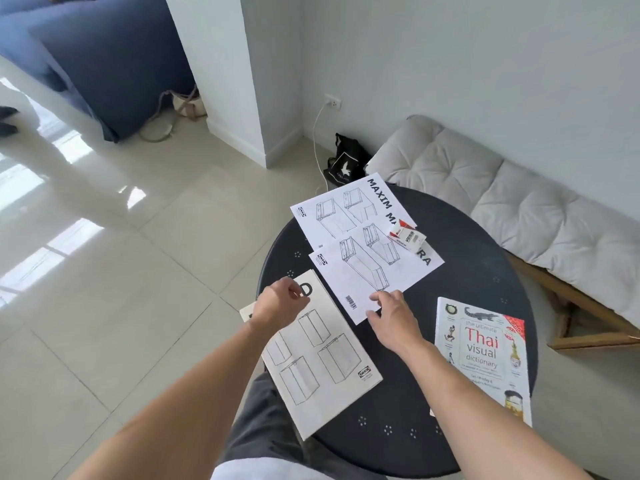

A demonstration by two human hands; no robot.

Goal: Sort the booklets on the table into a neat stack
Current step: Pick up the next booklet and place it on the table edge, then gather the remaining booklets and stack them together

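Plainly: booklets (363, 268) read IKEA, MAXIMERA.

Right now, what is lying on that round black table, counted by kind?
White furniture assembly booklets: 2, far one and near one, overlapping
Cream furniture assembly booklet: 1
Thai visual dictionary: 1
Small red-and-white box: 1, on the white booklets
Total: 5

Round dark table (467, 258) carrying three assembly booklets; right hand (394, 318) pinching near white booklet (367, 271), left hand (280, 303) on cream booklet (322, 358).
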